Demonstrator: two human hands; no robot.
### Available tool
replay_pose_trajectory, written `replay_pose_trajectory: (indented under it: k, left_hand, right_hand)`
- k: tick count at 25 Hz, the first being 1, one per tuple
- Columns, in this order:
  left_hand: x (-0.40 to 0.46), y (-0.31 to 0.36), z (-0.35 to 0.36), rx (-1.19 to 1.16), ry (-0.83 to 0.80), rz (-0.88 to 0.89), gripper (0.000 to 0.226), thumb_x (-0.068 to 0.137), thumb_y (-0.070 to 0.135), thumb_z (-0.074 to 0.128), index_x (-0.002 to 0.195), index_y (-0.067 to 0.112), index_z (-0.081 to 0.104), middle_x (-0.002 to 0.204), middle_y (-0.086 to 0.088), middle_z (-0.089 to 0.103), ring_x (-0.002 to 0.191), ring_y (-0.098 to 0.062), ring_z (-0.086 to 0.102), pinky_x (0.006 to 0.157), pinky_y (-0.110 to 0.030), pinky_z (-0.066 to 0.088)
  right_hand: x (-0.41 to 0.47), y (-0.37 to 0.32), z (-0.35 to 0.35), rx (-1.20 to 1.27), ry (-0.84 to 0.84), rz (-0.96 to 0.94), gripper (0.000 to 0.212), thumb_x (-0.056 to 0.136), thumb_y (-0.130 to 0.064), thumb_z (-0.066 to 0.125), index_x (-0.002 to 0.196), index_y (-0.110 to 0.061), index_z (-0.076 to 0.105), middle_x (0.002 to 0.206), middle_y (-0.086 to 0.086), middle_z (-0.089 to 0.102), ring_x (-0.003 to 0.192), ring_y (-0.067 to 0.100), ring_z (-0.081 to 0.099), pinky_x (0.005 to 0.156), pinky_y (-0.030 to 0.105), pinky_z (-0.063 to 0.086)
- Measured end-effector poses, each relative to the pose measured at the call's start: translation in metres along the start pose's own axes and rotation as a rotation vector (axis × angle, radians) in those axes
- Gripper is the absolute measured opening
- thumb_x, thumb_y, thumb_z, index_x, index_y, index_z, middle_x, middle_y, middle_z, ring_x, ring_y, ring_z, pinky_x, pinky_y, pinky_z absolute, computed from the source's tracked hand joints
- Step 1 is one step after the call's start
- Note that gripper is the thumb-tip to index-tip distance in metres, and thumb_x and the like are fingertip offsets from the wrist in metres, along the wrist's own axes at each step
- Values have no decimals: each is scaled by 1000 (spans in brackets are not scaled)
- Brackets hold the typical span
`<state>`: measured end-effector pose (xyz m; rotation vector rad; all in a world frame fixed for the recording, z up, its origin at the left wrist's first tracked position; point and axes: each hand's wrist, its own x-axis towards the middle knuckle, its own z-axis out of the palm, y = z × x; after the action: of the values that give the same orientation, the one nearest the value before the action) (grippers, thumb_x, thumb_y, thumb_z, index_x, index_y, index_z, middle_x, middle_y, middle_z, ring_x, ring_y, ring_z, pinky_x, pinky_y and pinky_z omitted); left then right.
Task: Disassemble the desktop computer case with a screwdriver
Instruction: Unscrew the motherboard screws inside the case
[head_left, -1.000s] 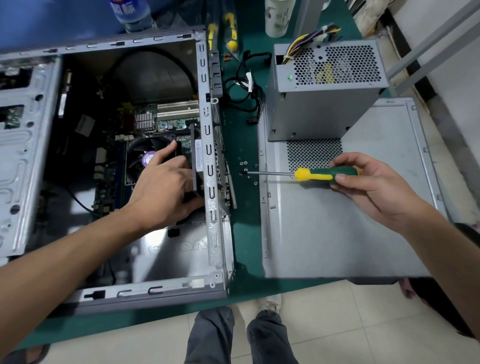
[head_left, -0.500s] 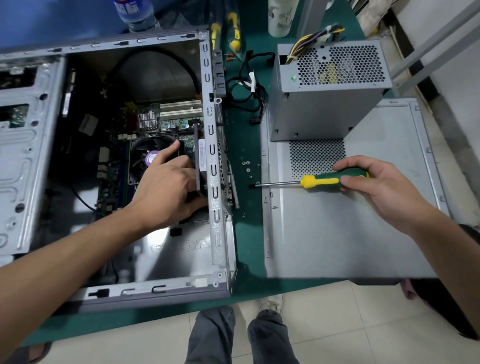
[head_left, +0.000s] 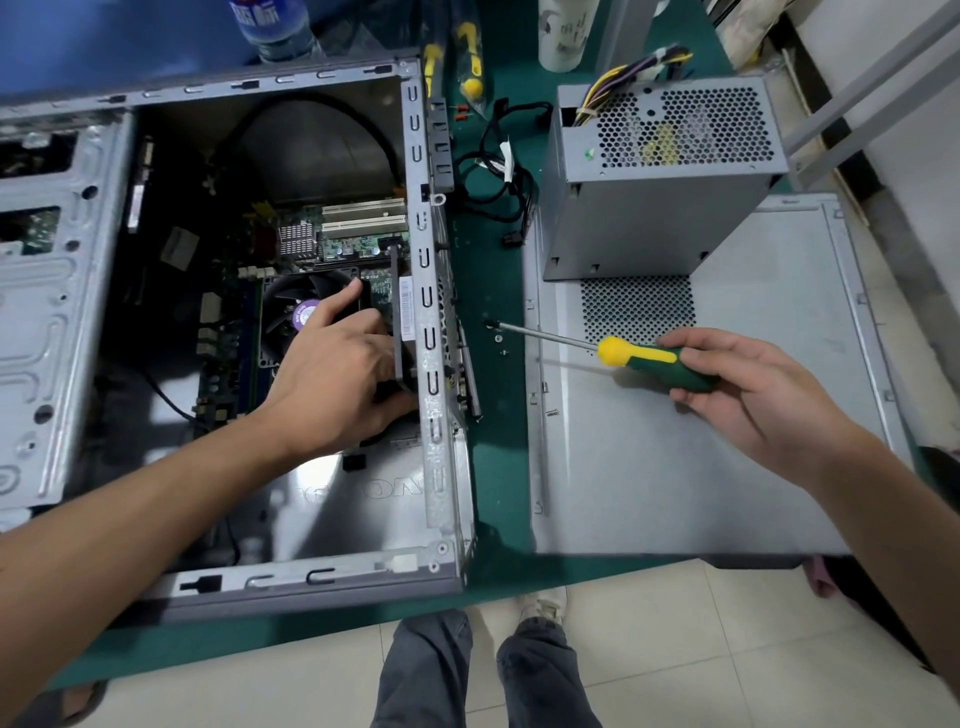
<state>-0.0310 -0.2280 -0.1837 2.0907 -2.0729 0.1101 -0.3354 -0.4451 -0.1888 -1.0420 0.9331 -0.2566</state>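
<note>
— Where do we stand with the computer case?
— It lies open on the green counter; side panel and power supply are already out, motherboard still in.
— Our hands?
— Left hand grips a black part by the fan; right hand holds the screwdriver, tip over loose screws.
— Room?
— Tight inside against the case wall; open between case and panel.
</note>
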Motion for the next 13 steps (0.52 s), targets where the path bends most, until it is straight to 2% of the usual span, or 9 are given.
replay_pose_trajectory:
  k: [3,5,7,9,10,13]
  left_hand:
    - [0,-1,-1,12,-33,-18,48,89,46,40,63,17,69,64,5,63,80,-25,63,117,-37,17]
    - [-1,-1,-2,11,-47,-35,47,87,48,41,63,17,68,64,5,63,81,-25,62,118,-33,13]
    - [0,0,-3,3,-46,-44,46,86,48,43,64,17,69,64,4,63,81,-25,62,118,-31,10]
    - [0,1,-3,-5,-45,-45,44,86,47,44,64,17,68,64,4,62,79,-26,62,117,-33,13]
    - [0,1,-4,-8,-44,-41,44,86,46,44,63,17,67,63,4,61,78,-26,62,117,-34,15]
    - [0,2,-5,-9,-46,-38,43,86,45,44,63,17,68,63,4,61,79,-26,62,116,-36,17]
  right_hand:
    - [0,1,7,-137,7,-20,29,96,-7,51,90,-20,76,84,2,69,66,13,56,66,25,47]
    - [1,1,12,-172,54,-37,31,95,-5,50,84,-20,76,80,5,68,63,16,55,62,27,45]
    - [1,0,19,-152,137,-64,31,93,-4,49,78,-15,74,76,12,68,63,21,59,56,28,44]
    - [0,0,26,-24,198,-29,22,92,-8,54,78,-10,71,72,14,68,59,21,61,49,25,45]
    - [-3,1,29,77,181,19,18,91,-14,58,80,-9,71,73,13,68,58,19,62,47,23,47]
    - [-18,10,31,266,-26,155,21,84,-31,64,84,-15,77,83,12,69,63,16,66,53,22,53]
